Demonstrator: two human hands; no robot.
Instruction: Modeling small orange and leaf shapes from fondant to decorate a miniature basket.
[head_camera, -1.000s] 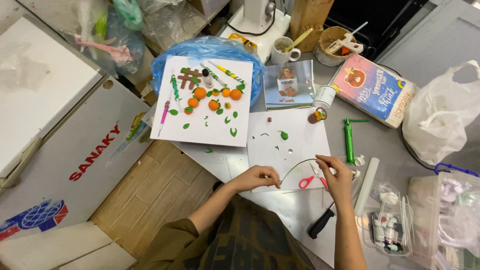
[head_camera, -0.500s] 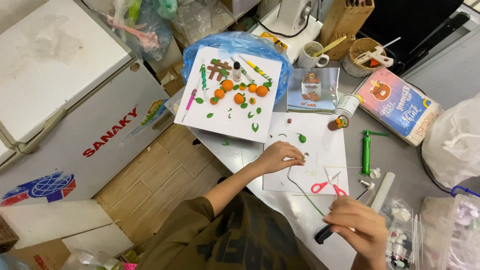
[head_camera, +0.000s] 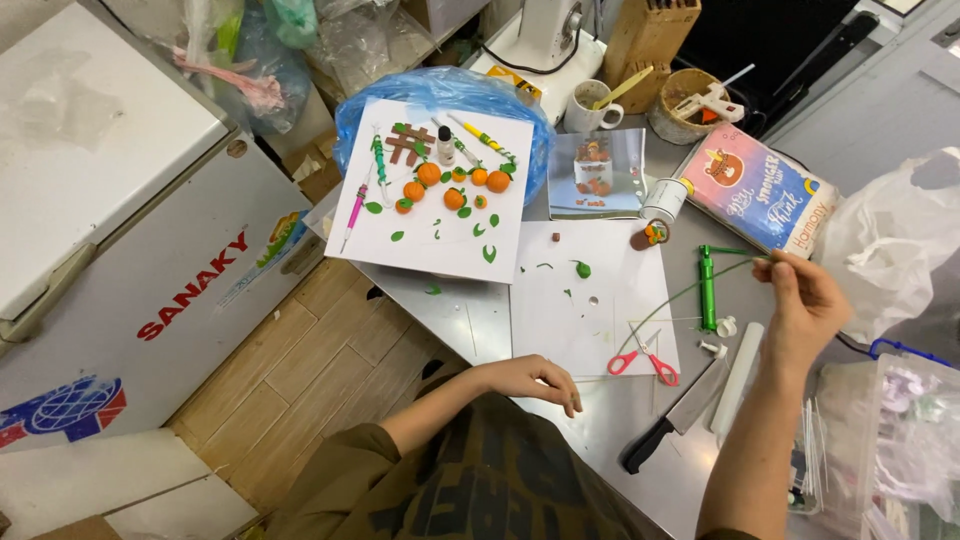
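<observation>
Right hand is raised over the metal table, thumb & fingertips pinched together on one end of a thin green wire. Wire runs down & left from that pinch, crossing the white sheet to the left hand at the near table edge. Left hand rests w/ fingers curled down, tips at the wire's other end by the sheet's corner; can't tell if they're actually clamped on it. Red-handled scissors lie on the sheet's near right corner, just under the wire. Black-handled knife lies beside them toward the person, white roller just right of it. Green tool lies between sheet & right hand, small white bits near its lower end. A few small green clay bits sit on the sheet. Farther back, white board w/ orange clay balls & green leaves, resting partly on a blue plastic bag. Mug, knife block, glue gun in a basket at the far edge; illustrated book right of that. White chest freezer stands left of the table.
</observation>
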